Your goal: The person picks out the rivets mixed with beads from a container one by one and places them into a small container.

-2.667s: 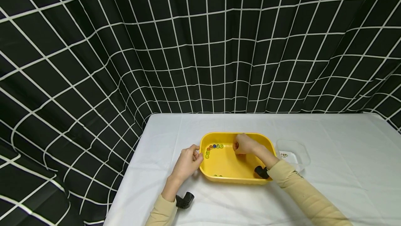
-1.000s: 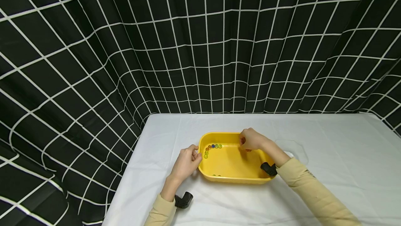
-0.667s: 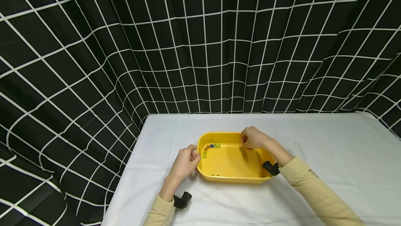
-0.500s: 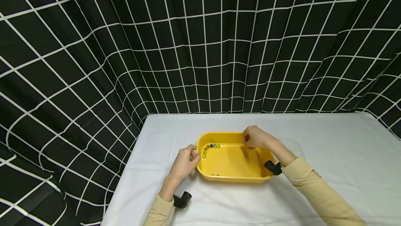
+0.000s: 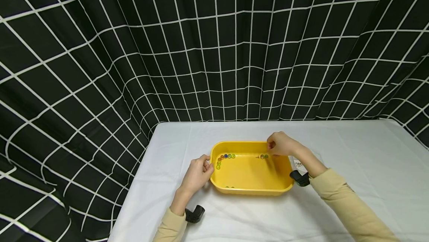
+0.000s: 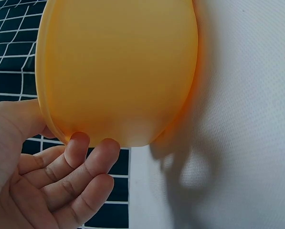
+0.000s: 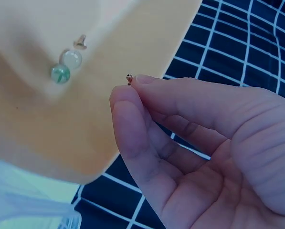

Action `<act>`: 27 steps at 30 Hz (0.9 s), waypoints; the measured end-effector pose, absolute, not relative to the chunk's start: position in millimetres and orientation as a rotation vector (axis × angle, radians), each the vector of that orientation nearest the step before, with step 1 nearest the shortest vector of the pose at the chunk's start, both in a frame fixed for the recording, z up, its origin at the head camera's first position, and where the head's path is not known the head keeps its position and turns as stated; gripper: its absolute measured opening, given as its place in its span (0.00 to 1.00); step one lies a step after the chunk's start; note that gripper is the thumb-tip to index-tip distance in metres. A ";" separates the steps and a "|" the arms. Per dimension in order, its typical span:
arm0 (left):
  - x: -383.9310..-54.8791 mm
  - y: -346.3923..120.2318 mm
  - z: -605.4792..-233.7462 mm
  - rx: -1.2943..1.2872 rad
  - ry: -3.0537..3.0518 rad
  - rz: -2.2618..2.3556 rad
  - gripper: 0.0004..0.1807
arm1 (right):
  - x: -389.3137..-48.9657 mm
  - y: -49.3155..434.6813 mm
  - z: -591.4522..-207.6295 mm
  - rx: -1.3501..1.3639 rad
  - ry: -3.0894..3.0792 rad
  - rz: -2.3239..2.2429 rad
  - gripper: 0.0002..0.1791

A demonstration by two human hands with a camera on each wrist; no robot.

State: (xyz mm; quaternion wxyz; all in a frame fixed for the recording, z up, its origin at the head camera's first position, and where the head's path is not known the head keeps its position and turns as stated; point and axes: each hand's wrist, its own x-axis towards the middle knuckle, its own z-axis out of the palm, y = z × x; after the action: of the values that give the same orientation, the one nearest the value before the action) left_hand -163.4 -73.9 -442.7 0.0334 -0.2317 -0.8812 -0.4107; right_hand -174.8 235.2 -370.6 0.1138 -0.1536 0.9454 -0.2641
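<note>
My left hand [image 5: 197,175] grips the left rim of a yellow plastic tub [image 5: 248,182]; in the left wrist view its thumb and curled fingertips [image 6: 101,152] meet at the tub's edge. Over the far right rim, my right hand [image 5: 285,144] pinches a tiny screw-like metal piece [image 7: 129,77] between thumb and forefinger. Inside the tub, by the far wall, lie a similar metal piece [image 7: 80,43], a clear marble [image 7: 71,58] and a green-streaked marble [image 7: 60,73] in a short row. A curved row of coloured marbles [image 5: 226,156] follows the tub's far left corner.
A clear plastic container [image 5: 298,162] with several small metal pieces stands right of the tub, partly hidden by the right forearm. More marbles [image 5: 229,187] show at the tub's near wall. A white cloth [image 5: 187,141] covers the table, with a black gridded curtain [image 5: 214,67] behind.
My right hand has moved right and slightly up from the tub's far wall, uncovering the metal piece and two marbles there. My left hand keeps its hold on the rim.
</note>
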 end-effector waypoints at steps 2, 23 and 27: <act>-163.4 -73.9 -442.6 -0.714 -2.711 -1.265 0.14 | -174.3 237.4 -369.6 -0.442 2.769 -0.781 0.09; -163.3 -73.3 -441.7 -0.732 -2.706 -1.277 0.14 | -163.9 266.7 -359.3 -0.423 2.800 -0.788 0.07; -162.4 -73.4 -441.0 -0.731 -2.706 -1.283 0.14 | -162.0 272.2 -358.2 -0.400 2.800 -0.796 0.07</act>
State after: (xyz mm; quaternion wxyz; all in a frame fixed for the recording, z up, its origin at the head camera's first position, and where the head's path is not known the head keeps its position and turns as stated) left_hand -162.4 -73.4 -441.0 0.0295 -0.2370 -0.8775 -0.4160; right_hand -162.0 272.2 -358.2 0.1015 -0.1356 0.9479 -0.2697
